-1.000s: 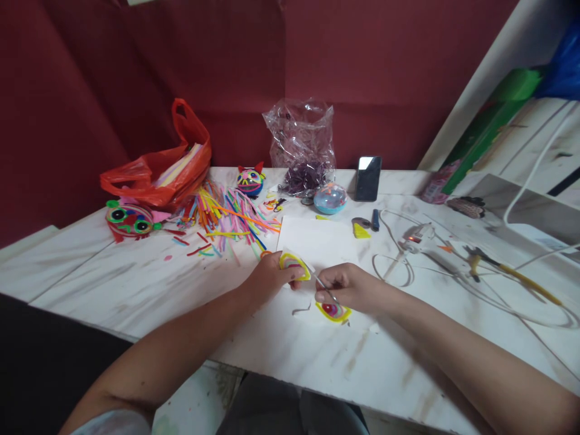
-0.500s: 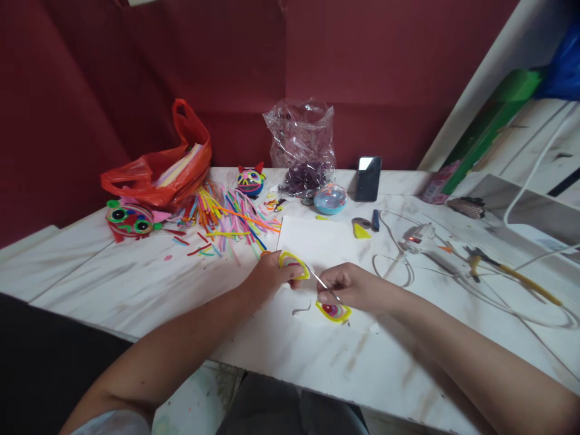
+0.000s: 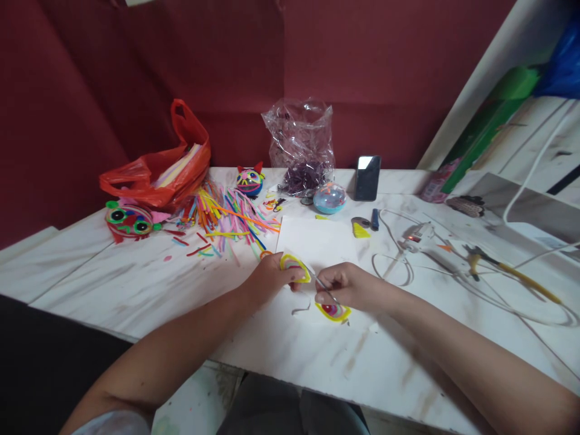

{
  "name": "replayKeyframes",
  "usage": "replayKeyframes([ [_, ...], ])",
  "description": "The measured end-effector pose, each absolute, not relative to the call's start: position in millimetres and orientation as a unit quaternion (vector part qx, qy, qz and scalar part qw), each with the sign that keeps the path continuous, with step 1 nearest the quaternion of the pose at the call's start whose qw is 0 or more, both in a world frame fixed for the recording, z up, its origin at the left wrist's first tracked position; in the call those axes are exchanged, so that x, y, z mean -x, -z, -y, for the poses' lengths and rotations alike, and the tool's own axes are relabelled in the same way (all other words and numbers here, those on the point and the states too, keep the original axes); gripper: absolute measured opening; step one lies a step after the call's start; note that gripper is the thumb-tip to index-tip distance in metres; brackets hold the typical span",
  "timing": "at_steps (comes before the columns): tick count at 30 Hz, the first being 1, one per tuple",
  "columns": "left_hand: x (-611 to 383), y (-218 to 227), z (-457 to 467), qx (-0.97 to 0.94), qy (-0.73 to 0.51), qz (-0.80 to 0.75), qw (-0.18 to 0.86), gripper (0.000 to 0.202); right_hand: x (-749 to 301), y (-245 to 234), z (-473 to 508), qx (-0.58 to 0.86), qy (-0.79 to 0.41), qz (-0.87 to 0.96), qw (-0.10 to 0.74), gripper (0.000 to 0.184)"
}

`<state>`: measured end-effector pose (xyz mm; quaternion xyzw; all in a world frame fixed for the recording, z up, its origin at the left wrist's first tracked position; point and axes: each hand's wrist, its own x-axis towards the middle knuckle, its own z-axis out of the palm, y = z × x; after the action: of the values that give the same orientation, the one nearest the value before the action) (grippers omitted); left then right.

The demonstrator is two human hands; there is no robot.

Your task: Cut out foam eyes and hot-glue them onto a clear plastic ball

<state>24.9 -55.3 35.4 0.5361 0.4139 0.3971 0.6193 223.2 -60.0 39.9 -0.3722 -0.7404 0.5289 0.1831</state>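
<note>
The left hand [image 3: 270, 276] rests on the bench [image 3: 136, 278], its grip closed narrowly on a yellow paper loop [image 3: 294, 267], pinched between thumb and fingertips and lifted just off the surface. The right hand [image 3: 348, 284] has its grip closed on a thin metal tool [image 3: 321, 282], held like a pen. The tool slants up and away from that grip toward the left grip, and its tip meets the near edge of the loop. Directly under the right grip, flat on the bench, lies a second yellow paper piece [image 3: 334, 312] with a red centre.

Compared with half a second ago, almost nothing differs. Both grips hold the same things in the same places, the tool tip stays at the loop, and the right hand has drawn only a touch closer to the left.

Just beyond both grips lies a white sheet [image 3: 326, 238]. Farther out, beyond the left grip, a pile of coloured paper strips [image 3: 231, 214] spreads toward a red plastic bag [image 3: 158, 172]. Beyond the right grip stand a clear plastic bag [image 3: 301, 145] and a phone [image 3: 367, 177], well apart from the hands. A glue gun [image 3: 414, 235] lies out to the right of the right grip.
</note>
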Motion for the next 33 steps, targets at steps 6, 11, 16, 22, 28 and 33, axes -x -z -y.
replayKeyframes([
  [6,-24,-36,56,-0.535,-0.404,-0.411,0.618,0.019,-224,-37,57,0.383,-0.503,0.751,0.190,0.056],
  [11,-24,-34,56,-0.540,-0.412,-0.388,0.623,0.025,-224,-39,59,0.381,-0.482,0.766,0.189,0.053],
  [16,-23,-34,56,-0.547,-0.400,-0.407,0.612,0.021,-222,-43,63,0.398,-0.469,0.767,0.184,0.043],
  [22,-23,-33,56,-0.541,-0.412,-0.405,0.611,0.023,-223,-47,63,0.400,-0.465,0.770,0.174,0.038],
  [28,-20,-29,52,-0.566,-0.392,-0.404,0.601,0.020,-222,-44,64,0.402,-0.470,0.765,0.181,0.042],
  [33,-21,-33,54,-0.555,-0.409,-0.402,0.603,0.023,-224,-38,60,0.387,-0.476,0.765,0.195,0.051],
])
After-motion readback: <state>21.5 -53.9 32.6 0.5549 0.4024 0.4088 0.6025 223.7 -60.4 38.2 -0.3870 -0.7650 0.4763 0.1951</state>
